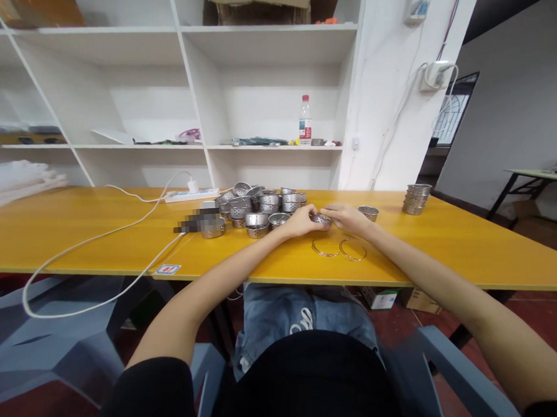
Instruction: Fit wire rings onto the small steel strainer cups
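My left hand [302, 221] is wrapped round a small perforated metal strainer cup [321, 220], held just above the yellow table. The fingers of my right hand [347, 217] are closed at the cup's right upper edge; whether they also pinch something small there is hidden. Thin wire rings lie on the table in front of my hands, a left group [325, 254] and a right group [354, 257]. Left of my hands, several similar strainer cups [256, 221] are piled up. One single cup [368, 213] stands just beyond my right hand.
A stack of strainer cups [417, 199] stands on the right of the table [474, 247]. A power strip [193, 194] with a looping white cable [91, 232] lies at the left. White shelves [268, 36] rise behind, with a bottle [304, 122] on one.
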A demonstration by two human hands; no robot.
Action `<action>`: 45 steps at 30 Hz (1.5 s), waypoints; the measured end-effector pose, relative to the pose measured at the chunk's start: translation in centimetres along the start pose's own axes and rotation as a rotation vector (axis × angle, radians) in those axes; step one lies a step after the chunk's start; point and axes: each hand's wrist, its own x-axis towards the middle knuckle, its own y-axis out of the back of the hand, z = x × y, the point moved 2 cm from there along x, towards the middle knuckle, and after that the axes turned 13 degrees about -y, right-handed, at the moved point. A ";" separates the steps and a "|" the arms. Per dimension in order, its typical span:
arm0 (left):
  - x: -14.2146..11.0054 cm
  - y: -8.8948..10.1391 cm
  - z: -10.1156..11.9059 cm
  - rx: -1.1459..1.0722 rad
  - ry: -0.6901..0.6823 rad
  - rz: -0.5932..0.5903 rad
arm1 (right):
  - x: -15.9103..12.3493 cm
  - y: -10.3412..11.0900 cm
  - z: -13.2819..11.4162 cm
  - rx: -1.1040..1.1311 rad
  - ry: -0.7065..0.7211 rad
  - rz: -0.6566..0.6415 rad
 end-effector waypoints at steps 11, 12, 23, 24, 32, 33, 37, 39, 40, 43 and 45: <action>-0.4 -0.7 -0.3 -0.119 -0.090 -0.036 | 0.0 0.6 -1.1 0.366 -0.359 0.124; -0.4 -0.8 -0.3 -0.129 -0.097 -0.047 | 0.1 0.7 -1.2 0.369 -0.348 0.123; -0.6 -0.7 0.5 -0.111 -0.158 -0.089 | 0.5 0.2 -1.8 0.368 -0.269 -0.034; -0.6 -0.7 0.5 -0.105 -0.156 -0.089 | 0.5 0.2 -1.8 0.366 -0.277 -0.064; -0.5 -0.6 0.8 0.002 -0.188 -0.136 | 0.4 0.6 -1.8 0.432 -0.369 -0.139; -0.4 -0.5 0.9 0.036 -0.201 -0.143 | 0.4 0.6 -1.8 0.435 -0.367 -0.131; -0.5 -0.3 1.0 0.290 -0.210 -0.172 | 0.7 1.2 -1.5 0.398 -0.371 0.011; -0.7 -0.2 0.8 0.432 -0.164 -0.165 | 0.7 1.9 -0.9 0.351 -0.409 0.092; -0.8 -0.1 0.8 0.489 -0.138 -0.156 | 0.7 2.3 -0.5 0.332 -0.438 0.105; -1.1 0.0 1.0 0.615 -0.104 -0.142 | 0.3 3.7 0.6 0.384 -0.560 -0.066; -1.3 0.0 1.4 0.692 -0.139 -0.169 | -0.2 4.8 0.8 0.491 -0.660 -0.304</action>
